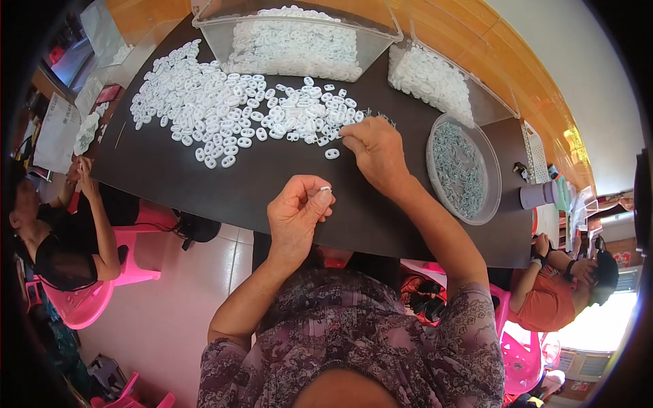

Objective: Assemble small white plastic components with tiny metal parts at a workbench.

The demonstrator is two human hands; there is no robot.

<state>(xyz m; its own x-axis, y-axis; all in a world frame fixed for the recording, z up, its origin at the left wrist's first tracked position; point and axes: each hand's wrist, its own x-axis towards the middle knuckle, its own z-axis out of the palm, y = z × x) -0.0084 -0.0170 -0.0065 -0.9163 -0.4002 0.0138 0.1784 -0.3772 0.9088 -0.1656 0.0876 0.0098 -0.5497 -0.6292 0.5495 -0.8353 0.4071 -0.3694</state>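
Note:
In front of my body, my left hand (296,216) is closed, with a small white plastic piece (325,188) pinched between thumb and forefinger. My right hand (378,153) reaches over the table at the right edge of a small heap of white pieces (299,112). Its thumb and forefinger are pressed together; whatever they hold is too small to make out. One flat oval piece with two holes (332,154) lies just left of that hand. Behind its knuckles a few small screws (379,117) are partly hidden.
A larger spread of two-holed white ovals (197,95) covers the dark table's (231,183) left. Clear bins of white pieces (292,51) (428,78) stand behind. A round tub (498,178) of screws sits right, beside a lidded cup (537,196). People sit at both sides.

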